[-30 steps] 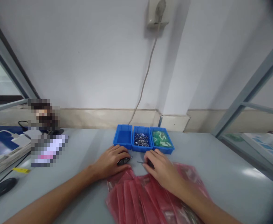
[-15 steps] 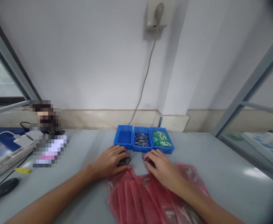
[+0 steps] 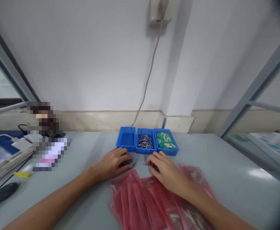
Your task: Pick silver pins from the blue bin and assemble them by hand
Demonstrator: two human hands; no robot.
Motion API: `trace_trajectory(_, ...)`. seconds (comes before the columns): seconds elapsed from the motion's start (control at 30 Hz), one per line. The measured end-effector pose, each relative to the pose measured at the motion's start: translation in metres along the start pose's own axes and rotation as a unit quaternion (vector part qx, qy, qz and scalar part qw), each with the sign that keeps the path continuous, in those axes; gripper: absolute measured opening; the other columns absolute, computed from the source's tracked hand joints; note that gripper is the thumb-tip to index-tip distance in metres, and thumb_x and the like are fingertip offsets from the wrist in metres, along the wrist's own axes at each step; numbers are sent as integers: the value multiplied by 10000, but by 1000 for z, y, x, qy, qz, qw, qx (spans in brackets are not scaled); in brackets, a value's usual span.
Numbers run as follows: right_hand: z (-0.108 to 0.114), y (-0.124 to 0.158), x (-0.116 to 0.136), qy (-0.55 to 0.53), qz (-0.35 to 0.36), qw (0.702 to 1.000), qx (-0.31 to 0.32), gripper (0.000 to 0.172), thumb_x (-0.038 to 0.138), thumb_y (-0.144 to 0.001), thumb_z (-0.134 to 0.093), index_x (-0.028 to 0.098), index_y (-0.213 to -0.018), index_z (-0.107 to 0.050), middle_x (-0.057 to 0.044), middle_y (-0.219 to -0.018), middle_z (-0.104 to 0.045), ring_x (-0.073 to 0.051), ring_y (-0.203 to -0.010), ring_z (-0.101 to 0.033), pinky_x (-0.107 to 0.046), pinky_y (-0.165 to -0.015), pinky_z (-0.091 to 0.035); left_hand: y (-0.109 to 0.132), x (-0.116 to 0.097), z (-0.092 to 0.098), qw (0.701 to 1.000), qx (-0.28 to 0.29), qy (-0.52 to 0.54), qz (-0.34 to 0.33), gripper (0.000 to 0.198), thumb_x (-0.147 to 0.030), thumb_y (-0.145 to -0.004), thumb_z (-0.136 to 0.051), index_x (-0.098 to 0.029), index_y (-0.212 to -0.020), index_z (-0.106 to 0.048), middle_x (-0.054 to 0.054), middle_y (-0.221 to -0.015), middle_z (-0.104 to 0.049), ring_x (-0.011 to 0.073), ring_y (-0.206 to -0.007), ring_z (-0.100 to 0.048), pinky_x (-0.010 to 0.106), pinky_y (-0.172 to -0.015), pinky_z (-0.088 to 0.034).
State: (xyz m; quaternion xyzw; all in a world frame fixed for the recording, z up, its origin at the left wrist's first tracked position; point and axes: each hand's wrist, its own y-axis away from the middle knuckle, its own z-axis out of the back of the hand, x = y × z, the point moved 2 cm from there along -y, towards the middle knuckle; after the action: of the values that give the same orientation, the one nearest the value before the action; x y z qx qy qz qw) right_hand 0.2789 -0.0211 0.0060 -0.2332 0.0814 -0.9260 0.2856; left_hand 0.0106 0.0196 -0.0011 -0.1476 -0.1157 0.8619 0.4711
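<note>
My left hand (image 3: 114,162) rests on the table with its fingers curled over a small heap of thin, shiny metal pins (image 3: 134,164). A few of them stick out past the fingertips. My right hand (image 3: 163,167) is closed beside it, and one thin metal pin (image 3: 145,164) pokes out from its fingertips; whatever else lies under the fingers is hidden. Just beyond the hands, a blue bin (image 3: 145,150) holds many similar pins (image 3: 144,141). Red translucent plastic bags (image 3: 140,204) lie overlapped below the hands, partly under my right forearm.
An unfilled blue bin (image 3: 126,147) stands at the left of the row, and a blue bin (image 3: 170,151) with green-and-white packets (image 3: 165,140) at the right. Further left are a blurred-out phone-like object (image 3: 51,155), a power strip (image 3: 8,166) and a black oval object (image 3: 5,192).
The view has tilted slightly down. Pins at my left fingertips have shifted, with some now sticking out to the right. More of the pin at my right fingertips shows.
</note>
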Motion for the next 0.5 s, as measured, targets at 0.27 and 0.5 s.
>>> trace_trajectory(0.27,-1,3,-1,-5,5,1000,14,164,100,-1081,-505,234,-999,-553,-39,-1004,-648,-249,-959,-608,-412,-918,-470,0,1,0,1000,7,12,10,233,-390,-1112,-582,-216,-1212,-700,56,-1026,-666,225,-962,-647,363,-848,-481)
trace_trajectory(0.5,2,2,-1,-1,-37,999,11,150,147,-1058,-597,237,-950,-545,-41,-981,-657,-262,-946,-604,-385,-839,-470,1,2,-1,999,5,35,7,170,-329,-1118,-573,-217,-1197,-673,50,-1057,-693,218,-995,-653,358,-874,-479)
